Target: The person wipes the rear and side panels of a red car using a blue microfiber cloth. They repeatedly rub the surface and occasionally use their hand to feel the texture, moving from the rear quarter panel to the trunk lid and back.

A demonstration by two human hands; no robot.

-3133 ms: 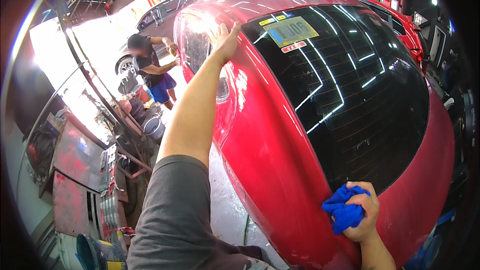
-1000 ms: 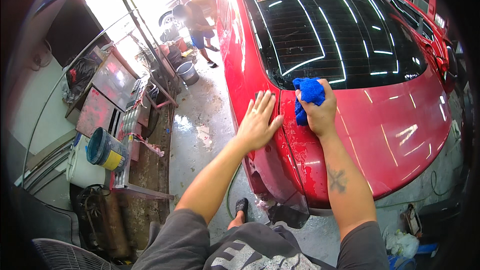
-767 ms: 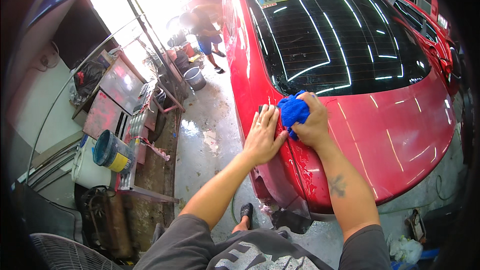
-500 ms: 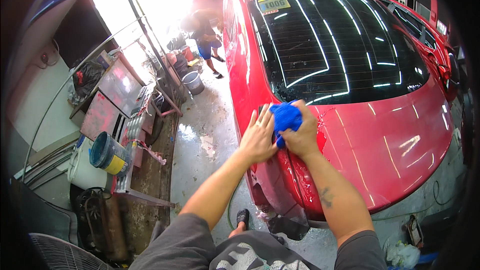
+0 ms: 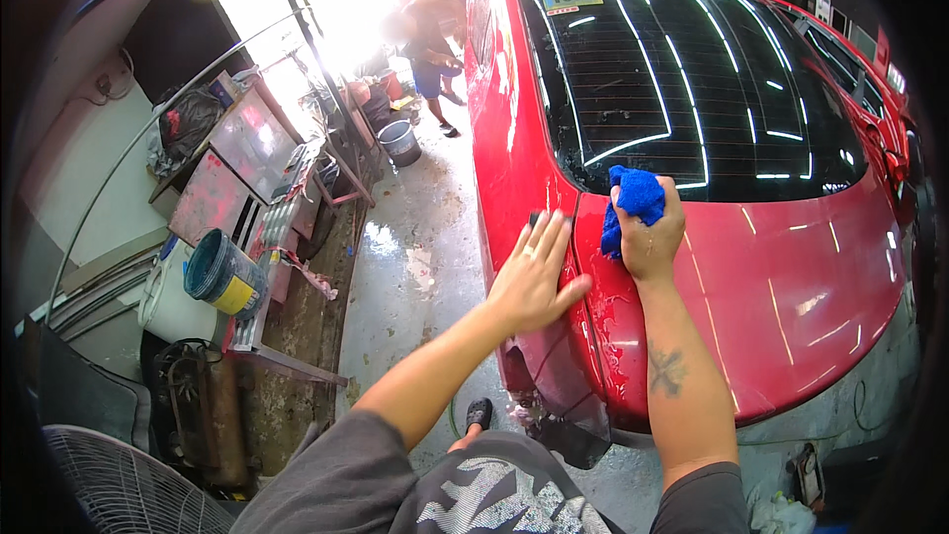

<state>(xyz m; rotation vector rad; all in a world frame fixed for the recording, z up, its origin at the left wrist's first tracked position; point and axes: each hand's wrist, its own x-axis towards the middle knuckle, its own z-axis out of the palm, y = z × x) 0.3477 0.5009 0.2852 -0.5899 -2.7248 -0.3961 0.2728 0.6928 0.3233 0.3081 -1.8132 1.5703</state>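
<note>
A wet, crumpled blue cloth (image 5: 638, 196) is bunched in my right hand (image 5: 649, 242), which is closed round it above the trunk lid beside the rear window. My left hand (image 5: 539, 277) lies flat on the rear left side of the red car (image 5: 781, 257), fingers stretched out and thumb apart. Under its fingertips shows the edge of a small dark piece (image 5: 537, 219); whether it is held or just touched I cannot tell. Water beads and runs on the red paint near the trunk seam. Below my left hand, the tail light area is dark.
On the left a low metal bench (image 5: 259, 287) carries a dark paint-stained bucket (image 5: 225, 277). A grey bucket (image 5: 400, 143) stands on the wet floor, near another person (image 5: 430, 49) by the bright doorway. A fan (image 5: 129, 485) is at the lower left. Another red car (image 5: 840, 64) stands at right.
My right hand has lifted the blue cloth away from my left hand, up and to the right over the trunk lid. My left hand stays flat on the car. The view has shifted slightly.
</note>
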